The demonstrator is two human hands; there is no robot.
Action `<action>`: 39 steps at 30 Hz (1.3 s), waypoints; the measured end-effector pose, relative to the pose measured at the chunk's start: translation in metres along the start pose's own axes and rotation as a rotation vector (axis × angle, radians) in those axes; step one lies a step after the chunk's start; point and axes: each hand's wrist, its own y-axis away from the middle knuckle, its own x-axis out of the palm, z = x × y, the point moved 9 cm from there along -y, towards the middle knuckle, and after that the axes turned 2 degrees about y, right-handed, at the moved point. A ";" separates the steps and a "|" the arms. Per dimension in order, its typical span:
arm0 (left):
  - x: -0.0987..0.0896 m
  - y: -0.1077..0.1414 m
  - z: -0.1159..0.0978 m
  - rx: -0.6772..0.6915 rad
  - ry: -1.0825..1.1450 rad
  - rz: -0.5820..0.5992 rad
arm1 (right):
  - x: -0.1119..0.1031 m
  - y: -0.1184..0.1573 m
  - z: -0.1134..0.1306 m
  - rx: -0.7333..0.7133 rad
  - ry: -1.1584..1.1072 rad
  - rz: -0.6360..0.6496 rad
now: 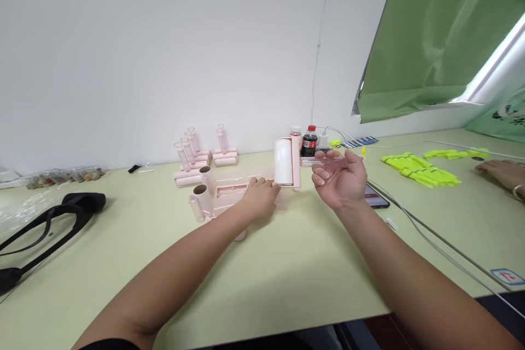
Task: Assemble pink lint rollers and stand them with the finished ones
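My right hand (342,178) is closed around the clear handle of a pink lint roller (284,162), raised above the table with its white roll pointing left. My left hand (261,197) reaches over the pink parts at the middle, just left of the raised roller. Its fingers are bent, and what they touch or hold is hidden. Beside it lie a pink cover (232,191) and clear, partly see-through pieces. Two upright rolls with brown cores (200,197) stand left of these. Several lint rollers (188,178) with clear handles upright stand by the wall.
A cola bottle (309,142) stands behind the raised roller. A phone (375,197), cables and yellow strips (420,168) lie to the right. Another person's hand (500,172) rests at the far right. A black strap item (82,205) and bagged pieces (65,176) are on the left.
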 end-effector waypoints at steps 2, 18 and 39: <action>-0.005 -0.002 0.002 0.001 0.034 -0.019 | 0.004 0.002 0.004 -0.018 0.040 0.016; -0.038 0.043 0.061 -0.280 1.601 -0.476 | 0.020 0.014 0.000 -0.085 0.138 0.072; -0.043 0.043 0.053 -0.247 1.498 -0.428 | 0.021 0.015 -0.019 -0.019 0.148 0.121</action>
